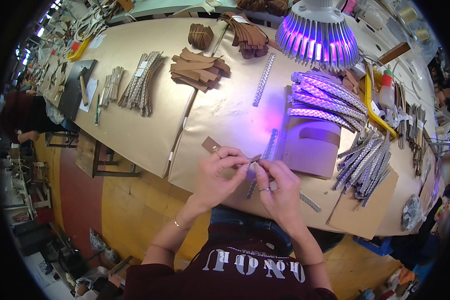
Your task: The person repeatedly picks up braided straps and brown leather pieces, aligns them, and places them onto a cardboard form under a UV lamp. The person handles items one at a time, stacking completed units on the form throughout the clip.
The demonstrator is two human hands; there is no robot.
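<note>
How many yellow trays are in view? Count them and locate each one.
2: one yellow tray by the far-left corner of the table, a second tray right of the braided strips near the lamp. Others may be hidden.

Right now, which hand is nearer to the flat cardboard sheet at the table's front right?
Right. The right hand is to the left of the cardboard sheet; the left hand is farther left, with the right hand between.

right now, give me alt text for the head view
A person's left hand and right hand pinch a small brown piece above a gold-coloured table. Ahead to the right, a lamp casts purple light on braided strips.
</note>
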